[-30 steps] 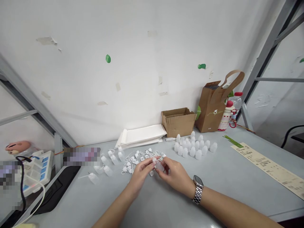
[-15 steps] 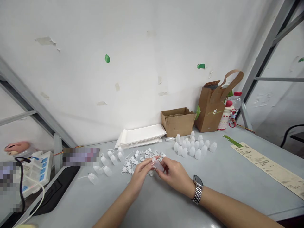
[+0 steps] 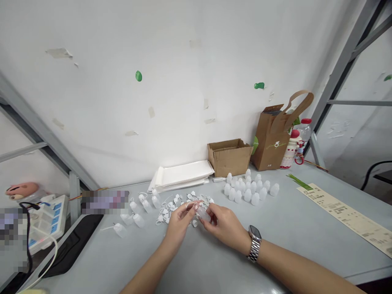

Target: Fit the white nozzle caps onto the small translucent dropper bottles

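Note:
Between my two hands is a small translucent plastic bottle (image 3: 203, 212), tilted. My right hand (image 3: 225, 224) grips its body with thumb and fingers. At the bottle's upper left end, the fingers of my left hand (image 3: 180, 219) pinch a white strapped cap, mostly hidden by the fingertips. Just behind my hands lies a loose pile of white caps with straps (image 3: 167, 213). To the left, several bottles with caps and straps on them (image 3: 139, 221) lie or lean on the grey table. Uncapped bottles (image 3: 247, 195) stand upright in a group to the right.
White padded envelopes (image 3: 183, 174) and an open cardboard box (image 3: 231, 159) stand against the wall, beside a brown paper bag (image 3: 271, 143). A label strip (image 3: 346, 216) lies at the right. On the left are a black tray-like object (image 3: 72, 245) and a divided plastic case (image 3: 50, 224).
The fingers of my left hand have shifted slightly at the bottle's cap end. My right hand keeps its hold, and everything else on the table stays where it was.

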### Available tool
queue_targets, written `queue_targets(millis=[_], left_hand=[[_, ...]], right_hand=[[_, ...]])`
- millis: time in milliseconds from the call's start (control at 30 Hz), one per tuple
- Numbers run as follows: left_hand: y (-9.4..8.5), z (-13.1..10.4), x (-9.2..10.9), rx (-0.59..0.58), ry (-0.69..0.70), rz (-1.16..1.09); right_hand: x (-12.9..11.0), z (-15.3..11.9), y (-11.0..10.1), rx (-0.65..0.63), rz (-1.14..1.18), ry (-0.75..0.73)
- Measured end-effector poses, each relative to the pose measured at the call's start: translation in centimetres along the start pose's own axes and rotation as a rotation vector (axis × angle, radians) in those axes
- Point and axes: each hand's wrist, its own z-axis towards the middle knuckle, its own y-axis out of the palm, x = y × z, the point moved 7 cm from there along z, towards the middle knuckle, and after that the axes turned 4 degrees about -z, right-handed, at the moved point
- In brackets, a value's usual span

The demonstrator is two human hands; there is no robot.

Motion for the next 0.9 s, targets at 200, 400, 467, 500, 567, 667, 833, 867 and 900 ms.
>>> queue_targets(millis=[200,400,467,500,567,667,833,867,900], left_hand=[[-1.6,0.4,0.0,0.139,0.020,0.023],[-2.4,0.7,0.1,0.183,0.137,0.147],[-2.3,0.6,0.1,0.170,0.155,0.183],[-2.3,0.6,0.1,0.168,0.158,0.203],[-2.2,0.4,0.2,0.174,0.178,0.269],[-2.1,0.3,0.5,0.188,0.231,0.386],[-2.0,0.4,0.4,0.176,0.252,0.430],[-2.0,0.4,0.3,0.168,0.238,0.408],[-2.0,0.5,0.2,0.159,0.217,0.376]], right_hand=[[0.4,0.1,-0.2,0.014,0.005,0.044],[0.8,0.1,-0.3,0.027,0.006,0.082],[0.9,0.1,-0.3,0.029,0.007,0.089],[0.9,0.1,-0.3,0.028,0.009,0.091],[0.9,0.1,-0.3,0.028,0.012,0.094],[0.9,0.2,-0.3,0.026,0.017,0.100],[0.8,0.2,-0.1,0.005,0.023,0.091],[0.9,0.2,-0.1,0.002,0.024,0.092],[0.9,0.2,-0.1,0.000,0.022,0.094]])
